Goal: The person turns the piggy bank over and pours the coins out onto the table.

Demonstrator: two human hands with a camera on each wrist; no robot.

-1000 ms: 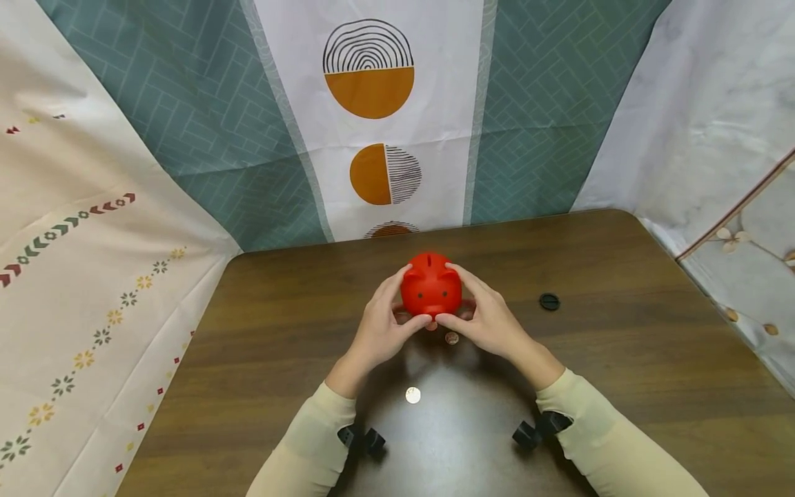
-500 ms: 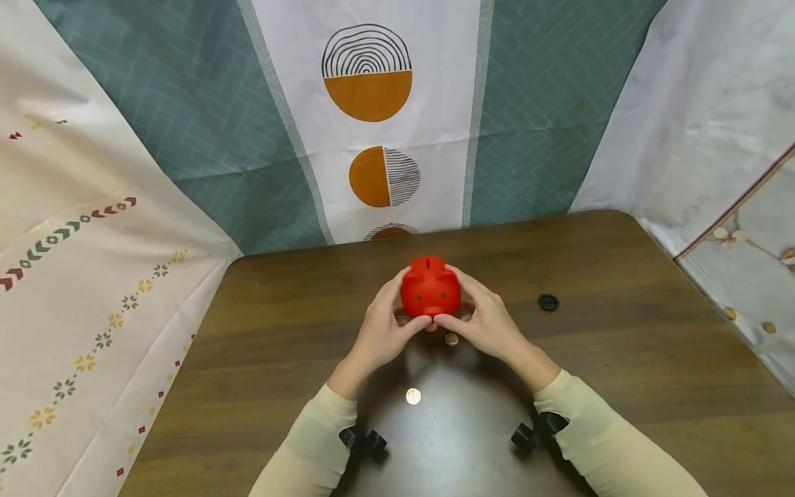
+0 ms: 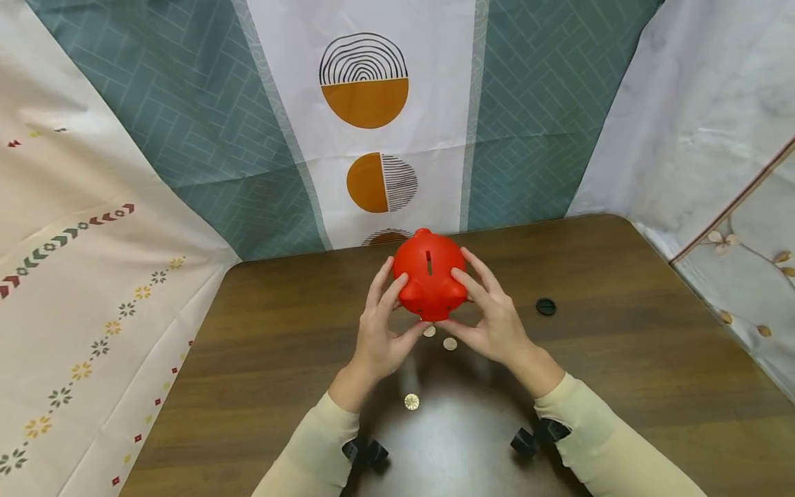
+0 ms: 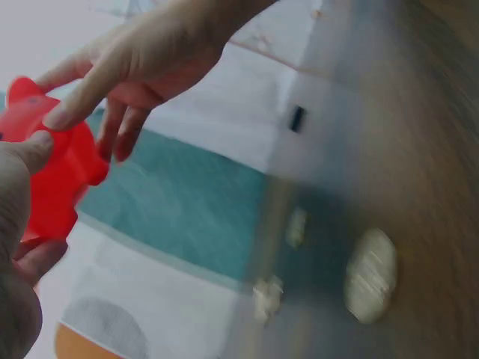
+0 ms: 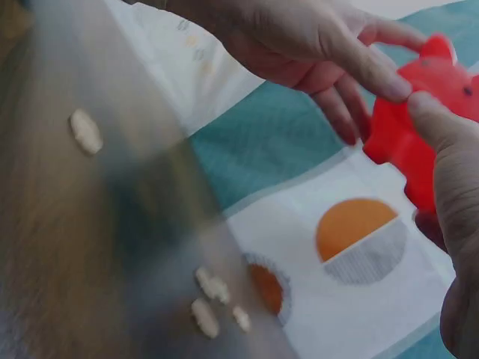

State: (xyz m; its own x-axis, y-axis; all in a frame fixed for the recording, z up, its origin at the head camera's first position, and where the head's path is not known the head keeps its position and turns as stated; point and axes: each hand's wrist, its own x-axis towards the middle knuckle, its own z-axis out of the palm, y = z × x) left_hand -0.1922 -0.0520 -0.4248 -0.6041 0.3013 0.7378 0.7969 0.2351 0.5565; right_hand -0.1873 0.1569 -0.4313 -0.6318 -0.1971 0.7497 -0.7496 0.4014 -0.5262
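Someone in pale yellow sleeves [image 3: 621, 435] is holding a red piggy bank [image 3: 431, 276], the left hand [image 3: 377, 338] gripping one side, the right hand [image 3: 499, 324] the other, thumbs close together by its snout. The coin slot [image 3: 429, 263] shows plainly to us. On the wooden table [image 3: 279, 359], two coins [image 3: 450, 344] lie near the piggy bank on the person's side, and a third coin [image 3: 412, 402] lies farther from it, closer to the person. A round black plug [image 3: 546, 306] sits to its right; behind it hangs a teal-and-white cloth [image 3: 435, 96].
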